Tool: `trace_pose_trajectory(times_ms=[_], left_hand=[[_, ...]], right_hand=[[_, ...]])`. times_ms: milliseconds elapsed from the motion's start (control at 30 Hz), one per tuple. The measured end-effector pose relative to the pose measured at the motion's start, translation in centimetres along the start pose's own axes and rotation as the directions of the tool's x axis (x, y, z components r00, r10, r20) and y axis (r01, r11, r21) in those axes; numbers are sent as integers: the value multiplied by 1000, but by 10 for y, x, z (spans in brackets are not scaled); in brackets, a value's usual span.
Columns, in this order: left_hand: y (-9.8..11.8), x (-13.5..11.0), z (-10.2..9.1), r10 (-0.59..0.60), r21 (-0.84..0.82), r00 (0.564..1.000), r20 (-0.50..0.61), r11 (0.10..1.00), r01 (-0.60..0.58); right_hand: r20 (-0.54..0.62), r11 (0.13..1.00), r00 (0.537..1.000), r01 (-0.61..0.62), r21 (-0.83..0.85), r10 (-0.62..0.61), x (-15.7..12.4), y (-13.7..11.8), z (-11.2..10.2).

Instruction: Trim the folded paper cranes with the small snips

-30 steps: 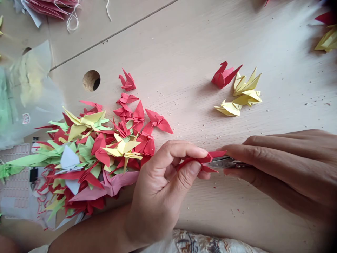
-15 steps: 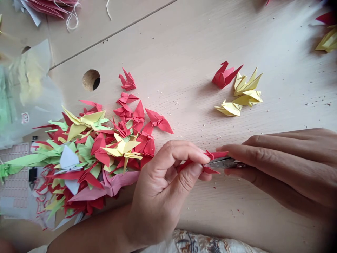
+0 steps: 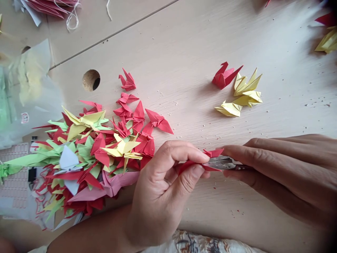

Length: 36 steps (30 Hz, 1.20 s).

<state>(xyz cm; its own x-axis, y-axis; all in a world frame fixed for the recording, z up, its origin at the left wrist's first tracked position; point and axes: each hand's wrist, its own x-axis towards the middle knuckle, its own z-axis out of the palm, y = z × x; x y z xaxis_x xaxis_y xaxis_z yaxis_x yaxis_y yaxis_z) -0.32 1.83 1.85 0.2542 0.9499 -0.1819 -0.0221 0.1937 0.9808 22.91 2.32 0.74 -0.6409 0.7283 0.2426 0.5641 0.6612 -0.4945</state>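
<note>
The person's left hand (image 3: 160, 189) is pinching a small red paper crane (image 3: 207, 161) between thumb and forefinger, holding it just above the pale wooden table (image 3: 184, 52) near the front edge. The other fingers are curling loosely into the palm. The right hand (image 3: 284, 172) is coming in from the right with its fingers lying long and close together, gripping a small metal tool (image 3: 223, 163), most likely little scissors; its tip is touching the crane right beside the left fingertips. How much of the tool sits inside the right hand I cannot tell, since the fingers are covering it.

To the left of the hands a big loose heap of folded cranes (image 3: 97, 154) is lying on the table, red, yellow, green, pink and a few pale blue ones all tangled together. Further back and to the right, well apart from the hands, a single red crane (image 3: 223, 75) is standing just beside a few yellow cranes (image 3: 244, 93), the nearest of them touching. A round hole (image 3: 91, 80) is showing in the tabletop behind the heap. A clear plastic bag (image 3: 26, 91) is lying at the left edge, and some white string (image 3: 72, 17) is resting on more red paper at the far back left. Tiny paper crumbs are lying scattered across the wood around the hands.
</note>
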Motion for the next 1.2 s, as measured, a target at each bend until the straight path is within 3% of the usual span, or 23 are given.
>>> trace_pose_trajectory(times_ms=[500,1200], left_hand=[[-2,-1,2,-64,-115,998,21,991,66],[2,-2,0,13,48,1000,-14,999,-12]], right_hand=[[8,999,1000,-2,53,1,3,2,1],[26,996,1000,-16,91,14,4,3,-2]])
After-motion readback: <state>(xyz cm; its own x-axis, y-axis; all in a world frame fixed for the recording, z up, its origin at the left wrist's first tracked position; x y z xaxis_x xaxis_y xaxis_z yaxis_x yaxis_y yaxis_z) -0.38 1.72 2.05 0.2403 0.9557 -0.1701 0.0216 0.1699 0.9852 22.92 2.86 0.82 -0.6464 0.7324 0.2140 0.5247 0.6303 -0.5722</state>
